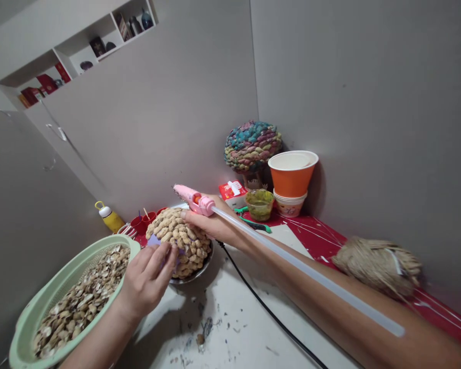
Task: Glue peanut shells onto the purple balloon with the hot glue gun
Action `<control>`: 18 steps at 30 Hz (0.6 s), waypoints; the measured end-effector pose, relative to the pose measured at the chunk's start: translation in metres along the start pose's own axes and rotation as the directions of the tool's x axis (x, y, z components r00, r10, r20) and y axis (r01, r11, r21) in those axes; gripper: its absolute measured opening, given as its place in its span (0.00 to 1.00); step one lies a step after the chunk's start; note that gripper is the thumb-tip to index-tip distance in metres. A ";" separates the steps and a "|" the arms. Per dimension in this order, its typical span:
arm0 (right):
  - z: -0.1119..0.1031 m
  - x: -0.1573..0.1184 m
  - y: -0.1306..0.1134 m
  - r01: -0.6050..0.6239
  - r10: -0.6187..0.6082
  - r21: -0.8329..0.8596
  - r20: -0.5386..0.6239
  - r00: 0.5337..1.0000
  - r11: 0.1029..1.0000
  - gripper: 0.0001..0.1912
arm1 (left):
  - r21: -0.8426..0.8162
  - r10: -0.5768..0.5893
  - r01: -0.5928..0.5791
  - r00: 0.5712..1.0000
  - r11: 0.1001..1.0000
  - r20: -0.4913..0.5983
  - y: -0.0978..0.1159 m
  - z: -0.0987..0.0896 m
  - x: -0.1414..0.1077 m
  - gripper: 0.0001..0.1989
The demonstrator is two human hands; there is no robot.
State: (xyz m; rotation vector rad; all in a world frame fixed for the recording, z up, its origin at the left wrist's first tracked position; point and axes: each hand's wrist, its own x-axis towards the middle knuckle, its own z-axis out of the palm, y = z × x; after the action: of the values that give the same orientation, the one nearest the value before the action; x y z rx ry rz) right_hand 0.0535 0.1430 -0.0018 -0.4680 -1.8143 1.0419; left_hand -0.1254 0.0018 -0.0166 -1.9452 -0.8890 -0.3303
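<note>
My right hand (200,218) is wrapped round a pink hot glue gun (192,198), and a long clear glue stick (299,265) runs out of its back above my forearm. In front of me a dome covered in peanut shells (182,233) rests in a metal bowl (197,274), with a purple patch (153,240) showing between the shells. Against that patch, my left hand (149,271) has its fingers pinched together on the near left side. Whatever lies between those fingertips is hidden.
At left stands a green basket (19,328) of shell pieces. A yellow bottle (112,219), orange paper cups (294,179), a multicoloured shell-covered mushroom shape (252,145), green-handled pliers (255,224) and a twine bundle (376,264) lie around. The gun's black cord (261,302) crosses the table.
</note>
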 end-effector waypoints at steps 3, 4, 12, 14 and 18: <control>0.000 0.000 0.001 0.012 -0.012 0.005 0.002 1.000 1.000 0.13 | -0.005 -0.065 0.065 0.998 0.998 0.026 0.003 0.001 0.000 0.17; 0.000 0.000 0.001 0.017 -0.017 0.008 0.002 1.000 1.000 0.13 | -0.029 -0.115 0.116 0.993 0.993 0.027 0.005 0.001 0.001 0.16; -0.002 -0.004 -0.004 -0.008 0.007 0.014 0.011 1.000 1.000 0.13 | -0.465 -0.460 0.432 0.886 0.773 0.057 0.044 -0.019 -0.005 0.11; -0.004 -0.005 -0.005 0.009 -0.010 0.014 0.016 1.000 1.000 0.12 | -0.527 -0.434 0.462 0.882 0.713 0.186 0.055 -0.024 -0.015 0.08; -0.006 -0.007 -0.007 0.033 -0.033 0.002 0.029 0.999 0.999 0.12 | -0.594 -0.328 0.650 0.756 0.474 0.566 0.071 -0.025 -0.031 0.07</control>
State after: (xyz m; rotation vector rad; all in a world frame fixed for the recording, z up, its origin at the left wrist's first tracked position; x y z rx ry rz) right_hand 0.0624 0.1368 0.0017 -0.4225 -1.8405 1.0321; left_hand -0.0946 -0.0543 -0.0665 -2.5387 -1.8448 -0.8154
